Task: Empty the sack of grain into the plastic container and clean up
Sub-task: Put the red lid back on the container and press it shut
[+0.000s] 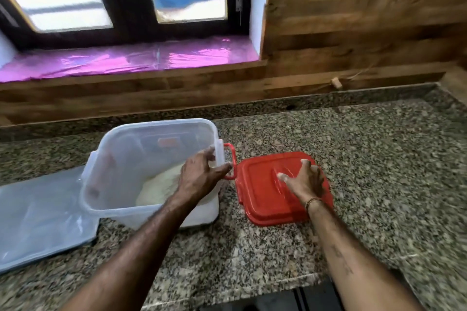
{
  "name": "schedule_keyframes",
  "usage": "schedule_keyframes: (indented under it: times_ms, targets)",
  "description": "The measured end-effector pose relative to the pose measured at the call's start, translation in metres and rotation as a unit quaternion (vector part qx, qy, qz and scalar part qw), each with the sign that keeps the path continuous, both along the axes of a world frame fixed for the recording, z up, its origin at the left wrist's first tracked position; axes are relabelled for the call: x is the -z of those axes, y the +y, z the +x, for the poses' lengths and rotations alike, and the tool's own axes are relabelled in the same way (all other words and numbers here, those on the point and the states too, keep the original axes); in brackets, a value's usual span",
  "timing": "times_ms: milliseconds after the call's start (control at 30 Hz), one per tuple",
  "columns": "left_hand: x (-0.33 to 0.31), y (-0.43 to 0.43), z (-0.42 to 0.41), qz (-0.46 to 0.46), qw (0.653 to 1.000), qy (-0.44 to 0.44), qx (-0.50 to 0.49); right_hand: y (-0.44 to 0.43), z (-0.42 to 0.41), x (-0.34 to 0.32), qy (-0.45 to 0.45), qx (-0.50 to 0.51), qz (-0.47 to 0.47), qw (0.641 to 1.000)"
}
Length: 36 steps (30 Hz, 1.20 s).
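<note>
Granite bench (366,171) | your left hand (199,174) grips plastic container (156,124) rim, 9 o'clock | right hand (303,180) fingers splayed on lid (260,192), 3 o'clock

No legible text, brand, number or sign is recorded. A red-orange label (168,143) is observed on the far wall of the plastic container (161,123), seen through the clear plastic, but it is blurred and nothing on it can be read. No lettering can be made out on the red lid (260,197).
</note>
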<state>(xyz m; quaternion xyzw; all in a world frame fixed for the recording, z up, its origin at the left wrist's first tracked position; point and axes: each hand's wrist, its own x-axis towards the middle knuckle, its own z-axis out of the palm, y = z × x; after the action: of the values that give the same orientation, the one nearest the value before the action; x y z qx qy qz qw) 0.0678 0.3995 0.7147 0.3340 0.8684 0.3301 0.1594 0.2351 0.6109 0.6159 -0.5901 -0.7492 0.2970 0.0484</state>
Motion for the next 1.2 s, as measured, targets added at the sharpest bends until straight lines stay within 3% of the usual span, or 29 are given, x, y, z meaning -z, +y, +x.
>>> schedule_keyframes:
  times_ms: [133,467,567,667,867,1200]
  targets:
    - [-0.005,0.013,0.005,0.016,0.999,-0.026,-0.035,0.03,0.02,0.031,-0.082,0.034,-0.066,0.994]
    - [-0.009,0.017,0.009,0.022,0.997,-0.035,-0.057,0.012,0.007,0.05,-0.063,0.028,-0.074,0.995]
    - [-0.006,0.018,0.008,0.021,0.998,-0.034,-0.055,0.017,0.009,0.046,-0.045,0.068,-0.099,0.992]
    - [-0.003,0.018,0.006,0.018,0.998,-0.036,-0.057,0.038,0.021,0.062,0.064,0.141,-0.163,0.974]
    - [0.001,0.019,0.004,0.02,0.998,-0.029,-0.054,0.036,0.044,0.037,0.313,0.202,-0.265,0.89]
    - [-0.003,0.015,0.005,0.054,0.996,-0.056,-0.036,0.069,0.087,0.009,0.47,0.229,-0.325,0.788]
